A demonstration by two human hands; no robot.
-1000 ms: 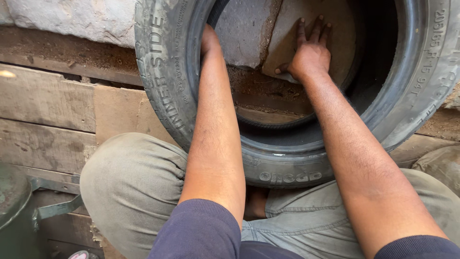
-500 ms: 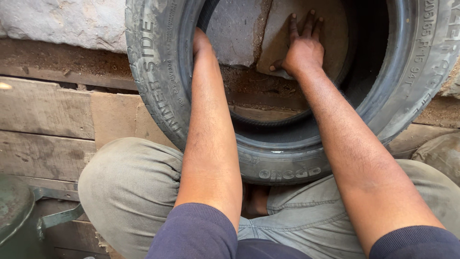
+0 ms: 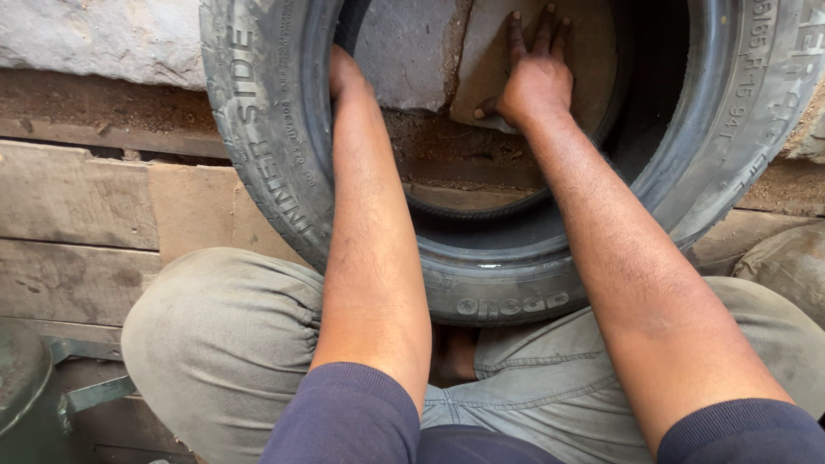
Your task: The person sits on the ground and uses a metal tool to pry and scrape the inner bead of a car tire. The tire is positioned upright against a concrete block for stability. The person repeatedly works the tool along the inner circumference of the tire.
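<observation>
Black rubber car tyre (image 3: pixel 284 172) is standing upright on wooden planks (image 3: pixel 77 215), leaning against the person's knees and backed by a stone wall (image 3: pixel 94 34). Both arms are reaching through its centre opening. The right hand (image 3: pixel 534 77) is lying flat, fingers spread and released, pressing on a brownish slab (image 3: pixel 593 60) behind the tyre. The left hand (image 3: pixel 344 73) is reaching up behind the inner rim; its fingers are hidden, so its grip cannot be determined. A green metal object (image 3: pixel 34 404) is sitting at lower left, apart from the tyre.
</observation>
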